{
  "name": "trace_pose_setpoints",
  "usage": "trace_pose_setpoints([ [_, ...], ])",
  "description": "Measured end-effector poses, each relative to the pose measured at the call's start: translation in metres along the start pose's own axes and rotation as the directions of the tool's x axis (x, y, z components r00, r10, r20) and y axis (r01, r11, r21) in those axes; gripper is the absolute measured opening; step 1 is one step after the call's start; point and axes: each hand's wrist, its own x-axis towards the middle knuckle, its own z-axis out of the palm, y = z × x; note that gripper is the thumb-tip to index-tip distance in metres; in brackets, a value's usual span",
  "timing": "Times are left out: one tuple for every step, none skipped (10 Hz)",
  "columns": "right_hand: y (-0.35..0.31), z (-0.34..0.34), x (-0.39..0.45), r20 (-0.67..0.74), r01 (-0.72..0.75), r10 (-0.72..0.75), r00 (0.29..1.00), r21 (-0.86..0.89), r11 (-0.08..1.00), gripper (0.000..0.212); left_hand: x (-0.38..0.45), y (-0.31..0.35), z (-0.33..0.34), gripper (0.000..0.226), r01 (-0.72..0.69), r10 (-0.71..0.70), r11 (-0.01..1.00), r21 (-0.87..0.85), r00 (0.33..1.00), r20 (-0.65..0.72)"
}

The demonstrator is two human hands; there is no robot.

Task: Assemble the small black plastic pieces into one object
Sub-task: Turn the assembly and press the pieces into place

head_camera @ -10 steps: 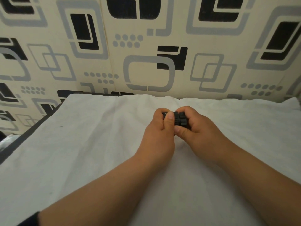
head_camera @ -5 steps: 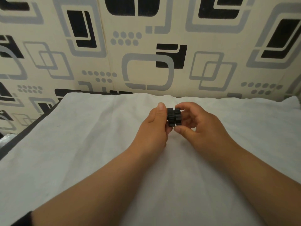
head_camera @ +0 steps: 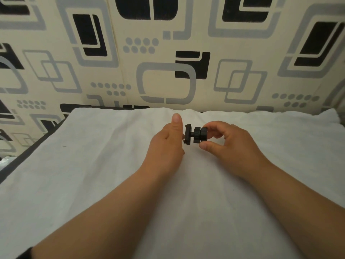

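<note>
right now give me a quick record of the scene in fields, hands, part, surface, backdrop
left hand: beside the flat end of the part, thumb up; contact hidden
right hand: fingertips pinch the knobbed end
black part: one joined piece, held sideways above the cloth, flat plate at left, ribbed knobs at right
white cloth: covers the surface; no loose pieces visible on it
wall: cream with black and grey squares

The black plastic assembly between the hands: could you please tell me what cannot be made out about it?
- Head view: left hand covers its own fingers, hiding its grip on the black assembly.
- Right hand fingertips hide the assembly's right end.
- Joints between pieces: too small and dark to separate.
</note>
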Motion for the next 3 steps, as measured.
trace_pose_setpoints([
  [0.0042,0.0022,0.0016,0.023,-0.030,0.031,0.999,-0.049,0.998,0.025,-0.0003,-0.0001,0.0006,0.050,-0.037,0.038,0.999,0.023,0.998,-0.045],
  [0.0087,0.0058,0.0028,0.076,-0.096,0.104,0.992,-0.099,0.990,0.034,0.0008,-0.0015,0.0011,0.055,-0.025,0.027,0.999,0.045,0.998,-0.049],
  [0.0099,0.0070,0.0026,0.077,-0.161,0.170,0.982,-0.113,0.980,0.042,0.0007,-0.0008,0.0016,0.056,-0.002,0.003,1.000,0.022,0.999,-0.045],
])
